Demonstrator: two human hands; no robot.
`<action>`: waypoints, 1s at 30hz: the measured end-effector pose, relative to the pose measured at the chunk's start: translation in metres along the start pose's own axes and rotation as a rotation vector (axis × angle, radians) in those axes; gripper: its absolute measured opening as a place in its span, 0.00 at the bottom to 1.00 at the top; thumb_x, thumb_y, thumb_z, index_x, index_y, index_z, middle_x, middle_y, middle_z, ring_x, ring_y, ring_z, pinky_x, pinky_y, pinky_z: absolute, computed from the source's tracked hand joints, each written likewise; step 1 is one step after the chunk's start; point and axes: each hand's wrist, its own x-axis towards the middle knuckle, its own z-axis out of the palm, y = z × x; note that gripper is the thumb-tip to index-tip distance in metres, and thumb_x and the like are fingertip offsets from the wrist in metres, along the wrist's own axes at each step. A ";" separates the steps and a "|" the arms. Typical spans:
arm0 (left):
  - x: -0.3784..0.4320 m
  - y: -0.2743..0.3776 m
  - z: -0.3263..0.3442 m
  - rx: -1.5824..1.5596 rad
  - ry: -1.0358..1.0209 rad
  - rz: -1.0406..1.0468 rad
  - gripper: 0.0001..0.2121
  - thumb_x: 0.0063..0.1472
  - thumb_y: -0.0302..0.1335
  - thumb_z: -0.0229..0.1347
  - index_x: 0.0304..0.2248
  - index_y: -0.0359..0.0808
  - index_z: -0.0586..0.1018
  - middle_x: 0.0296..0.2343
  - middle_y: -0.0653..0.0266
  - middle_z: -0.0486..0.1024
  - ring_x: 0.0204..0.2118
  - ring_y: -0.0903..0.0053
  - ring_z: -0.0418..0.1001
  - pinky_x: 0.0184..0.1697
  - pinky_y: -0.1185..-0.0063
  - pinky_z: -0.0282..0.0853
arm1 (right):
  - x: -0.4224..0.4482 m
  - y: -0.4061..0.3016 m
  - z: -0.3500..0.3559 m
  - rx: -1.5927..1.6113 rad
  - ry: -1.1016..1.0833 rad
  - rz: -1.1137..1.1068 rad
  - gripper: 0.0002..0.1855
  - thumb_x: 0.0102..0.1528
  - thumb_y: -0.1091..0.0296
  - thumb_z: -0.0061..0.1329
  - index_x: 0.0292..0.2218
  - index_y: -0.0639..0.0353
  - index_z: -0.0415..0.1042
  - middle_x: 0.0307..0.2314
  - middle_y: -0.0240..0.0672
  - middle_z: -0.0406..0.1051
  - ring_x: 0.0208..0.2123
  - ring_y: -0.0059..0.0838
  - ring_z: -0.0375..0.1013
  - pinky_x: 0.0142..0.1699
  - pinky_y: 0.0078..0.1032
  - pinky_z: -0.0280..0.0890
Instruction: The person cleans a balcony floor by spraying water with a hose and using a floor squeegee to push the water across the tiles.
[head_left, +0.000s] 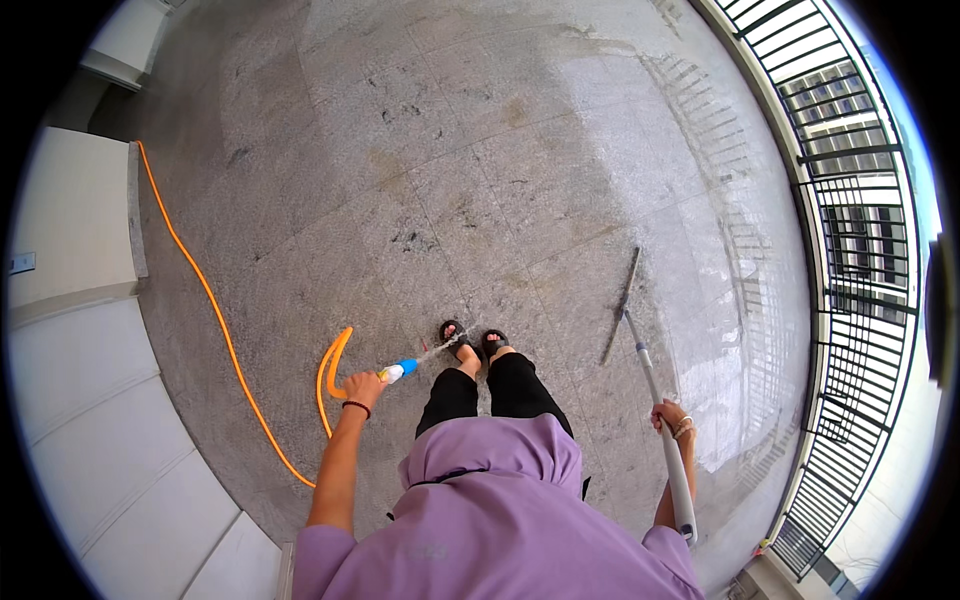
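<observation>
My left hand (365, 391) grips a hose nozzle (397, 370) with a blue tip and a pale body. A thin jet of water (439, 349) leaves it towards my sandals (454, 335). The orange hose (336, 360) loops up beside that hand. On the other side, my right hand (670, 416) is closed around the grey pole (653, 386) of a wide floor squeegee or broom. Its long narrow head (624, 307) lies on the stone-tiled floor (495, 202), ahead and to the right of my feet.
More orange hose (202, 277) runs along the left, round the corner of a pale wall (82, 202). A black metal railing (855, 247) on a low ledge borders the right side. Wet, shiny floor (712, 330) lies near it in sunlight. Dark stains (412, 241) mark the tiles ahead.
</observation>
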 end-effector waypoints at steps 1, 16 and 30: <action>0.006 0.004 0.003 -0.007 -0.001 0.013 0.19 0.49 0.45 0.51 0.25 0.34 0.75 0.23 0.56 0.74 0.27 0.65 0.73 0.27 0.71 0.66 | 0.001 0.003 0.001 0.007 0.007 0.001 0.04 0.44 0.73 0.39 0.21 0.62 0.59 0.09 0.35 0.60 0.08 0.25 0.59 0.11 0.25 0.56; 0.068 0.103 -0.069 -0.014 0.067 0.105 0.19 0.48 0.45 0.51 0.27 0.35 0.76 0.25 0.55 0.74 0.32 0.64 0.72 0.33 0.71 0.66 | -0.006 0.015 -0.010 0.030 0.034 0.012 0.06 0.42 0.75 0.40 0.26 0.60 0.56 0.09 0.32 0.60 0.09 0.24 0.60 0.12 0.24 0.55; 0.065 0.146 -0.096 -0.056 -0.069 -0.081 0.20 0.50 0.44 0.47 0.28 0.33 0.76 0.28 0.54 0.73 0.33 0.61 0.71 0.34 0.69 0.66 | -0.003 0.043 -0.114 0.204 -0.118 0.062 0.19 0.42 0.76 0.39 0.39 0.58 0.56 0.11 0.32 0.60 0.08 0.22 0.59 0.11 0.21 0.55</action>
